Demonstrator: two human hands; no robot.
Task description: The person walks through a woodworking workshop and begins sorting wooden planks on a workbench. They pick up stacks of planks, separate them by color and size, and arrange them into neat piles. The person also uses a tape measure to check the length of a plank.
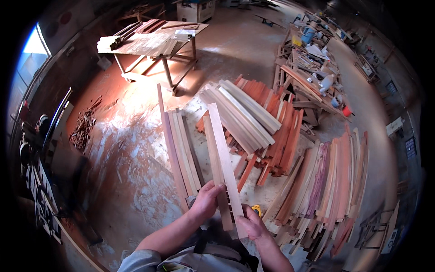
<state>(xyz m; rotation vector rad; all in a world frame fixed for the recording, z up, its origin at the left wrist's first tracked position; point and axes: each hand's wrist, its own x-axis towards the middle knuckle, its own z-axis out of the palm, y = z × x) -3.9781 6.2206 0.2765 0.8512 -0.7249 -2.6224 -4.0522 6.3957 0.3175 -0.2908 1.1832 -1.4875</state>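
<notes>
Head view: two wooden slats (222,158), fingers of left hand (206,199) and right hand (251,223) grasping them.

Bright sunlit patch on the floor (136,118), dim surroundings, dark bent fisheye rim, slight softness.

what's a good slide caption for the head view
Left hand and right hand hold two pale wooden slats above stacked boards on a workshop floor.
</notes>
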